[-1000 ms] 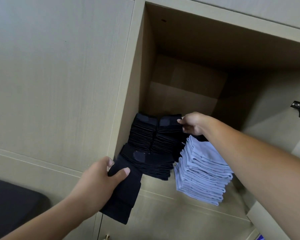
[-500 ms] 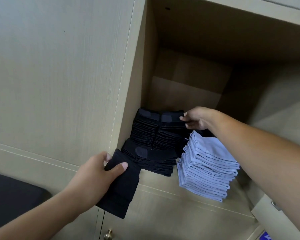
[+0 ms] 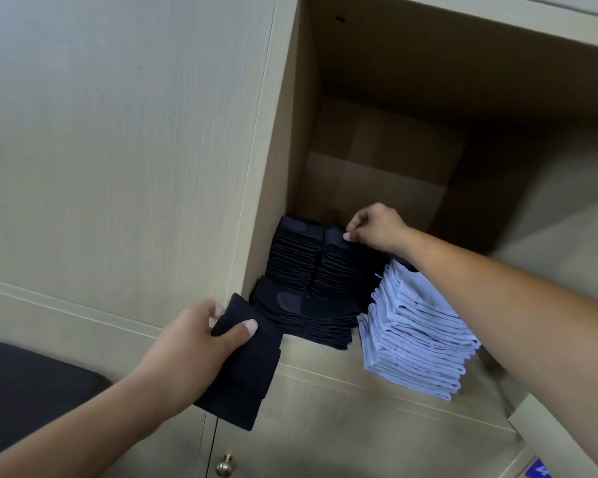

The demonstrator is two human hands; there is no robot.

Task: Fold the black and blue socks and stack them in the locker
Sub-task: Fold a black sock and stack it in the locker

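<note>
My left hand point(image 3: 194, 350) grips a folded bundle of black socks point(image 3: 246, 381) just outside the locker's front edge, thumb on top. Inside the open locker point(image 3: 290, 150) stand tall stacks of folded black socks point(image 3: 301, 260) at the back left, and a lower black stack point(image 3: 311, 315) lies in front of them. My right hand point(image 3: 373, 229) reaches in and pinches the top sock of the rear right black stack. A stack of folded light blue socks point(image 3: 415, 336) stands at the front right, partly under my right forearm.
Closed beige locker doors point(image 3: 118, 150) fill the left side. A brass knob point(image 3: 225, 465) sits on a lower door. The open locker door point(image 3: 560, 446) juts out at the lower right. A dark surface point(image 3: 25, 391) lies at the lower left.
My right hand has shifted slightly left along the top of the rear black stack. My left hand keeps its hold on the black bundle in about the same place.
</note>
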